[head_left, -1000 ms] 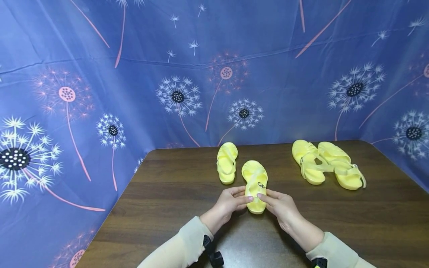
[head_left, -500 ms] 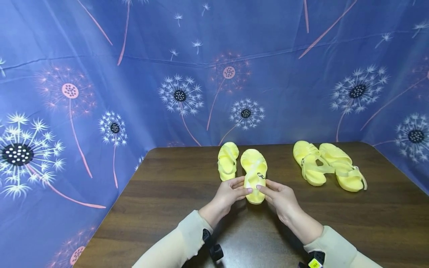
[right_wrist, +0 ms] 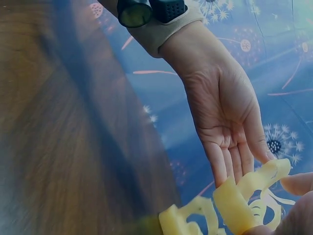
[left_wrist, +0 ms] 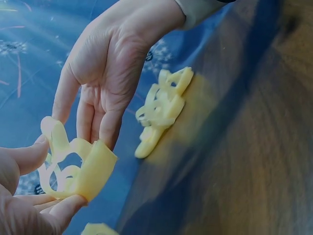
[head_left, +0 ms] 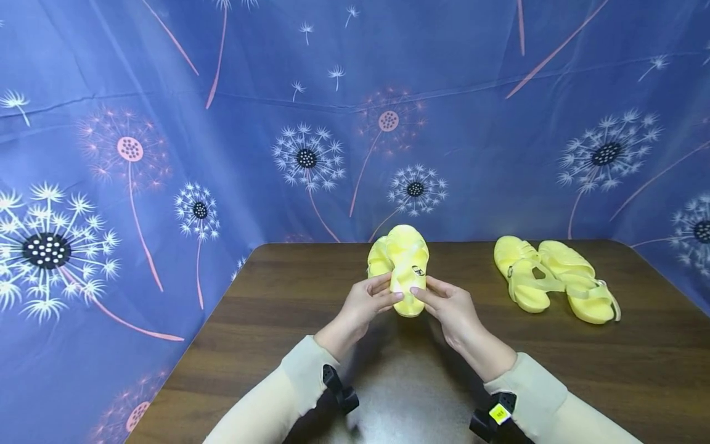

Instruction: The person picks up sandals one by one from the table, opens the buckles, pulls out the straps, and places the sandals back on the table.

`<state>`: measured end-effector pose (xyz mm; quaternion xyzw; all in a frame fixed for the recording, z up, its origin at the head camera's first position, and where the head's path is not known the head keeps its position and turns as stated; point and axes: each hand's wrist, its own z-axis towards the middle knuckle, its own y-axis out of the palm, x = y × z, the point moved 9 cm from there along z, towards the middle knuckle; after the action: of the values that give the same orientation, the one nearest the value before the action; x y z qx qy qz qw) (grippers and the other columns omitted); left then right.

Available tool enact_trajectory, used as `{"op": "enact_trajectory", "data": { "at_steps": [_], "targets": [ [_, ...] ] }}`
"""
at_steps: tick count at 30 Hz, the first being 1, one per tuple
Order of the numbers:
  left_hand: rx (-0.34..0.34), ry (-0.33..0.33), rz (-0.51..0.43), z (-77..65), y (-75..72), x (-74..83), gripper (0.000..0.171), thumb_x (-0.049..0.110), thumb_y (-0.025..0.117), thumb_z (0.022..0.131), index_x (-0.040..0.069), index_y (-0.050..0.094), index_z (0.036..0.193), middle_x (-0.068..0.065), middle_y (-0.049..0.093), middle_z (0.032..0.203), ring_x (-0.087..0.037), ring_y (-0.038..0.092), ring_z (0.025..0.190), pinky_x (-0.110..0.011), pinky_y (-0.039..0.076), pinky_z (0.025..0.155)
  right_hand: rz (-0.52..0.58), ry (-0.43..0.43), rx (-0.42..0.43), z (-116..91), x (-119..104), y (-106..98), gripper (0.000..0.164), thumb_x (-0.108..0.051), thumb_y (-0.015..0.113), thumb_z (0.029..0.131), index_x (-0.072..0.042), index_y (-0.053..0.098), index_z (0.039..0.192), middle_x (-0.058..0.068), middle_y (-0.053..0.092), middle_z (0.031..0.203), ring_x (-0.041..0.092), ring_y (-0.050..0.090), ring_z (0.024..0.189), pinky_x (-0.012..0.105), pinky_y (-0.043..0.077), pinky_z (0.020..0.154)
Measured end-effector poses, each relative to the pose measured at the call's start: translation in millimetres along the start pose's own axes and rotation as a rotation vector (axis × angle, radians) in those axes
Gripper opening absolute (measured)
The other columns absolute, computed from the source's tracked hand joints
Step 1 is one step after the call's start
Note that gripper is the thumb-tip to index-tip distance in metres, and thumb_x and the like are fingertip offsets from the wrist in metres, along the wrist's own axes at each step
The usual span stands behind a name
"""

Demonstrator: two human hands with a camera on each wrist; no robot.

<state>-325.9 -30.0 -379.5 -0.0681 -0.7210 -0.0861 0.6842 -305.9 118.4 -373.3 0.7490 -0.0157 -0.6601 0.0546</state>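
Observation:
A yellow strapped sandal (head_left: 408,262) is held up above the table between both hands, its toe pointing away from me and its heel toward me. My left hand (head_left: 360,305) pinches the heel end from the left, thumb on the strap. From the right, my right hand (head_left: 452,311) pinches the same end, its thumb also at the strap. The wrist views show the sandal's open heel side (left_wrist: 95,171) and the fingers under its sole. Another yellow sandal (head_left: 377,256) rests on the table behind, partly covered by the held one in the head view.
At the back right of the brown wooden table (head_left: 310,290), a left-lying yellow sandal (head_left: 518,271) and a right-lying one (head_left: 579,280) sit side by side. A blue dandelion-print cloth (head_left: 333,123) hangs behind the table and along its left.
Both hands have lifted the sandal and carried it away from me and slightly left, toward the single sandal at the back. The pair at the right stays put.

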Motion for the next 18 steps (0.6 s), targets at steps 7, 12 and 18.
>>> {"op": "enact_trajectory", "data": {
  "at_steps": [7,12,18],
  "targets": [
    [0.023,0.03,0.008,-4.0,-28.6,8.1,0.059,0.004,0.068,0.089,-0.003,0.043,0.142,-0.023,0.05,0.141,-0.031,0.053,0.128,-0.037,0.052,0.097,0.03,-0.014,-0.015,13,-2,28,0.063,-0.01,0.067,0.091,0.007,0.037,0.144,0.025,0.045,0.144,0.029,0.049,0.13,0.035,0.043,0.103],
    [0.036,0.04,0.01,-3.2,-47.9,10.3,0.057,0.005,0.066,0.091,-0.002,0.044,0.142,-0.022,0.05,0.142,-0.031,0.052,0.128,-0.037,0.051,0.098,0.051,-0.019,-0.023,23,-2,46,0.062,-0.008,0.067,0.09,0.007,0.039,0.143,0.025,0.047,0.143,0.027,0.052,0.126,0.034,0.046,0.101],
    [0.054,0.046,0.02,-5.1,-75.4,12.5,0.055,0.004,0.064,0.091,-0.001,0.044,0.142,-0.022,0.05,0.142,-0.031,0.052,0.128,-0.038,0.051,0.098,0.042,-0.014,-0.004,36,4,71,0.059,-0.008,0.07,0.088,0.004,0.045,0.141,0.024,0.055,0.134,0.015,0.062,0.104,0.033,0.053,0.094]
  ]
}}
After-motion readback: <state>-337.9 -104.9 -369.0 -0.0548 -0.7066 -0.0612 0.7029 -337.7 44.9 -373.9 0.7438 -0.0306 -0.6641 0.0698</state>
